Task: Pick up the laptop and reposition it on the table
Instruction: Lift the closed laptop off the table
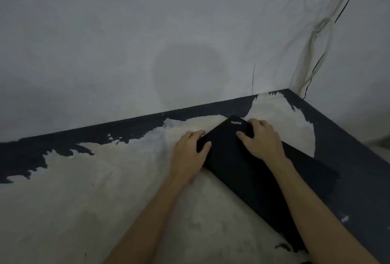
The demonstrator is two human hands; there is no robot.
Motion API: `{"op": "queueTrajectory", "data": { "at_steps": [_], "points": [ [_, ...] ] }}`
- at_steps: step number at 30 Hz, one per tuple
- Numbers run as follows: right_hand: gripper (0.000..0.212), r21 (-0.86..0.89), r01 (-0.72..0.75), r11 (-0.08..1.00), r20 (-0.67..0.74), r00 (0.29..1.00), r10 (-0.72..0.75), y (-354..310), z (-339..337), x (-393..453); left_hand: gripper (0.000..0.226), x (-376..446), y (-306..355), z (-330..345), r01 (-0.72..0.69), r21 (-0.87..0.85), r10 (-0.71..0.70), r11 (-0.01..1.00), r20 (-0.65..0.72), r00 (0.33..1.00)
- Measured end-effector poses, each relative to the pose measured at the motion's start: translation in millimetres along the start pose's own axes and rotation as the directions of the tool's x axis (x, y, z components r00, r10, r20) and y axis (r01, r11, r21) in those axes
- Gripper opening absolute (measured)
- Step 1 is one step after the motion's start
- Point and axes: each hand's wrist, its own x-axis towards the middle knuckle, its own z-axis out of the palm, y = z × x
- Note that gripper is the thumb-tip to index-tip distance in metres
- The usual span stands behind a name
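Note:
A closed black laptop (249, 170) with a small logo near its far corner lies at an angle on the worn table (105, 189), toward the right. My left hand (191, 151) grips its left edge, thumb on the lid and fingers curled around the side. My right hand (261, 139) holds the far right edge near the logo corner, fingers wrapped over the edge. My right forearm crosses over the lid and hides part of it.
The table's dark coating is peeled, leaving pale patches; a dark rim (126, 124) runs along the back against a grey wall. The right edge (346, 137) drops off. Several cables (316, 56) hang in the wall corner beyond the table's far right corner.

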Motion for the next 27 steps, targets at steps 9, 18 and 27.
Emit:
{"op": "queueTrajectory", "data": {
  "at_steps": [9, 18, 27],
  "points": [
    [0.057, 0.000, -0.083, 0.997, -0.009, 0.997, 0.083, 5, 3, 15, 0.041, 16, 6, 12, 0.003, 0.034, -0.003, 0.999, -0.002, 1.000],
    [0.064, 0.080, -0.172, 0.982, 0.010, 0.985, 0.172, 2, -6, 18, 0.035, 16, 10, 9, -0.036, -0.044, 0.033, 0.998, -0.071, 0.997],
    [0.065, 0.104, -0.191, 0.976, -0.048, 0.979, 0.197, 6, -21, 27, 0.021, 29, 27, -4, -0.159, -0.132, 0.127, 0.978, -0.224, 0.966]
  ]
}}
